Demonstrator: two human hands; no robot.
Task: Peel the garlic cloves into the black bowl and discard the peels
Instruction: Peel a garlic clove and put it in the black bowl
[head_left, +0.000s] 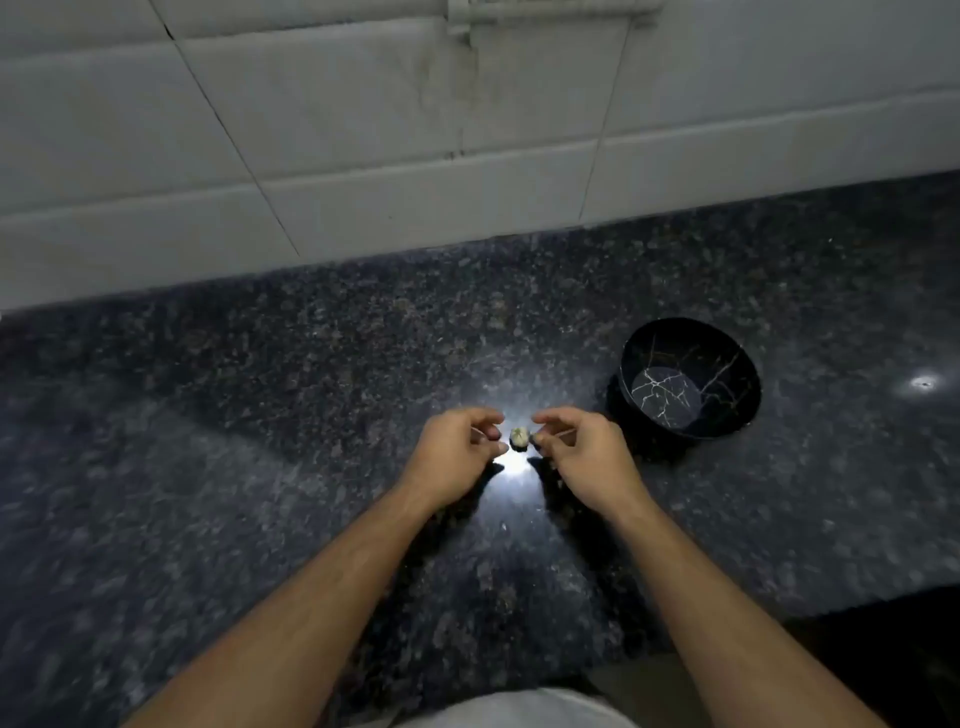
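Note:
A small pale garlic clove (518, 438) sits between the fingertips of both hands, just above a bright glare spot on the dark counter. My left hand (457, 447) has its fingers curled and pinches the clove from the left. From the right, my right hand (576, 448) pinches it with curled fingers. The black bowl (727, 364), veined with white marble lines, stands on the counter to the right of my right hand, and nothing shows inside it.
The speckled dark granite counter (260, 415) runs across the view, backed by a white tiled wall (363, 130). The counter's front edge drops off at lower right (857, 603). A small glare spot (923, 383) lies at far right.

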